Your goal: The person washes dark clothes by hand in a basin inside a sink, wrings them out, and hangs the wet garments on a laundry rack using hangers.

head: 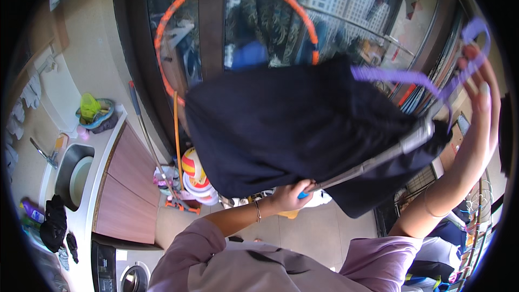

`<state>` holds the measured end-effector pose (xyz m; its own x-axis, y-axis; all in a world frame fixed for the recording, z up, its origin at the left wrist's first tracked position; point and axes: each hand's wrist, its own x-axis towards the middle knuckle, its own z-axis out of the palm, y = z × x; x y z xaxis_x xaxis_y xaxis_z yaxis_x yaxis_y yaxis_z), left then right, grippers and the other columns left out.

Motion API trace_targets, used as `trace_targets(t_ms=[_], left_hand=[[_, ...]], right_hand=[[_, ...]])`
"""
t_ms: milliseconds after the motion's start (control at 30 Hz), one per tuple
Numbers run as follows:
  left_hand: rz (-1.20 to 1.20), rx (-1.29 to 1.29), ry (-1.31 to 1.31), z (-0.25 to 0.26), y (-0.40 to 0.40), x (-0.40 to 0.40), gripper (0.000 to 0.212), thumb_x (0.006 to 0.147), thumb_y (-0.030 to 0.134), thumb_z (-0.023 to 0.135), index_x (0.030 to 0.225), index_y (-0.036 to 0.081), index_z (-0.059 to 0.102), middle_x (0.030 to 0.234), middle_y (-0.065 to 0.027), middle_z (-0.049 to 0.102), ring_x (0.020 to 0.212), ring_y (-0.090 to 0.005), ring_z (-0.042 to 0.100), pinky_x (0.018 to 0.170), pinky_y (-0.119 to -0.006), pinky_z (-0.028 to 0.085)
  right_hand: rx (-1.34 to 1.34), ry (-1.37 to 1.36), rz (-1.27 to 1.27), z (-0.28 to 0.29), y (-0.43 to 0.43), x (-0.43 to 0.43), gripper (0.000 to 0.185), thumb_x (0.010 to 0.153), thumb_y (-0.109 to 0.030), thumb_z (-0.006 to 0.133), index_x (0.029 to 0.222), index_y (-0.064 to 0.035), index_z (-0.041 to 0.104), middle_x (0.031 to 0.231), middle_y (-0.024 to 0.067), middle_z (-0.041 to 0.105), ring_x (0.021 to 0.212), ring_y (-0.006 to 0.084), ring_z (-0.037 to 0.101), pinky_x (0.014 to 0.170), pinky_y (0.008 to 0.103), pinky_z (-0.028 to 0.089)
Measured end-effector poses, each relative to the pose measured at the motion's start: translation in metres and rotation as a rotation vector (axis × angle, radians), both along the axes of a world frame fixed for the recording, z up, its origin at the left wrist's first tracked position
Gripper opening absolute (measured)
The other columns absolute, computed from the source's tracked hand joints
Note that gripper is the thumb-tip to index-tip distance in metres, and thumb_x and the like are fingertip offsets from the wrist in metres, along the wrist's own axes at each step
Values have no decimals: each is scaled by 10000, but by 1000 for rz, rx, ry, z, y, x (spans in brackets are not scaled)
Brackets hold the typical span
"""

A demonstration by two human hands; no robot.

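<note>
A black garment hangs on a purple clothes hanger in front of the window. My left hand grips the lower end of a metal pole, where a bit of blue shows. The pole slants up to the right across the garment. My right hand is raised at the far right, touching the hanger near its hook. It is blurred, with some fingers extended; whether it grips the hanger is unclear. Cloth and blur hide how the pole's upper end meets the hanger.
On the left are a counter with a sink, a faucet and dark clothes, and a washing machine below. An orange hoop, a mop and balls stand by the window. A rack with hangers and clothes is at right.
</note>
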<state>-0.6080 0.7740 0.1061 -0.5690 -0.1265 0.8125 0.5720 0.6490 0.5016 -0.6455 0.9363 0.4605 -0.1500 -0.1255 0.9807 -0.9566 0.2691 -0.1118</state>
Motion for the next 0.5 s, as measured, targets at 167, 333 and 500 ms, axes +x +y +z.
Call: trace_targets(t_ms=[167,333,500], left_hand=[[-178,93,-146,-90,17,28,320,814,137,636,1074,9,500,816,-107,635,691,-283,643,615,-337,505],[-45,-38,-428,-159,15,57,320,817,194,642,1033,35,467,793,-82,584,650,-270,615,572,-361,497],[-114,36,-683,-156,10,72,276,835,187,606,1025,27,486,970,-150,558,871,-297,584,768,-404,480]], right_hand=[[243,-737,258,-61,-23,6,194,823,-187,669,769,-27,574,606,36,563,498,107,529,488,220,422],[484,-643,30,-147,-38,4,248,800,-178,703,722,-42,511,632,-3,492,555,78,437,530,212,349],[481,-505,72,-215,-35,-6,344,703,-183,789,658,-62,471,559,5,442,472,101,389,448,244,292]])
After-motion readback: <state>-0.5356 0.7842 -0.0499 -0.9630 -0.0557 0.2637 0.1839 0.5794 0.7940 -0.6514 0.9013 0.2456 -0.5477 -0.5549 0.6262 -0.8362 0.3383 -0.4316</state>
